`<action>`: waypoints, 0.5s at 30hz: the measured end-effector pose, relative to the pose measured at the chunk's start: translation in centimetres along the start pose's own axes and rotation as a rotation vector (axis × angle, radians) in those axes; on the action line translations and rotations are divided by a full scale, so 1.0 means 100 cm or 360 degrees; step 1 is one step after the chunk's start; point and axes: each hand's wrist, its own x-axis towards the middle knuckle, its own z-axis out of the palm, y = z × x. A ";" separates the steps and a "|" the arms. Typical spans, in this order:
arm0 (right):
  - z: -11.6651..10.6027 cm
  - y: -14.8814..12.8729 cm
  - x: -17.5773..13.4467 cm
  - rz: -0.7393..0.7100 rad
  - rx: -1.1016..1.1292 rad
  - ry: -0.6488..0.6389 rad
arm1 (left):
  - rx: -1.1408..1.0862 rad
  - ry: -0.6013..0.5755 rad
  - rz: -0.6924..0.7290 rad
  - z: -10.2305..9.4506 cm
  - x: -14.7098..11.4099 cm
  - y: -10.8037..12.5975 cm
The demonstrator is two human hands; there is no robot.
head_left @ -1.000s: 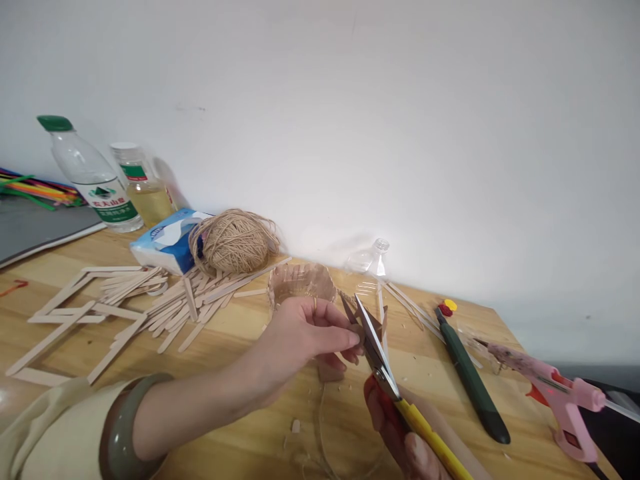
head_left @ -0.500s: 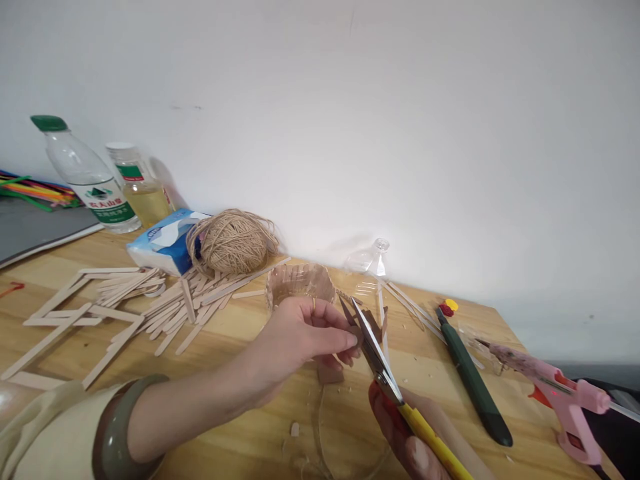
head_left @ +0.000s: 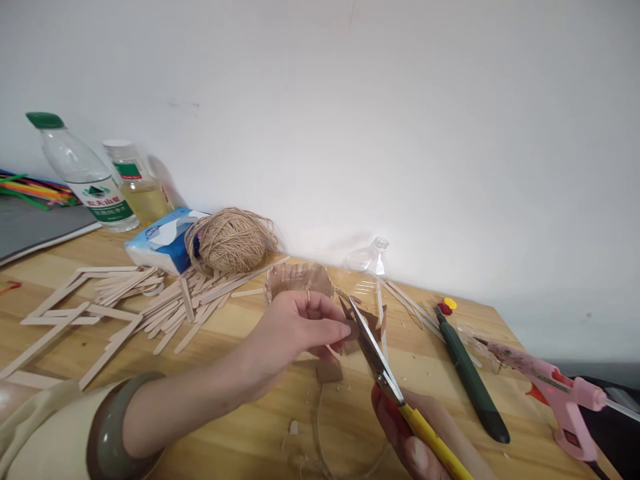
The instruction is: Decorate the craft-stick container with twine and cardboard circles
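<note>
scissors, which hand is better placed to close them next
The right hand, likely: it grips the scissors by the yellow handle, while the left hand pinches a brown piece beside the blades.

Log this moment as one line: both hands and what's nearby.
left hand: pinching small brown piece | right hand: gripping partly open scissors | nearby: brown container, pink glue gun

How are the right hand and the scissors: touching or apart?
Touching. The head view shows the right hand holding the scissors by the yellow handle.

Scissor blades (head_left: 373, 345) slightly closer together
</note>
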 end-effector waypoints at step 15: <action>0.001 0.001 0.005 0.0040 0.0290 -0.0029 | -0.0047 0.0026 -0.0011 0.003 -0.001 -0.002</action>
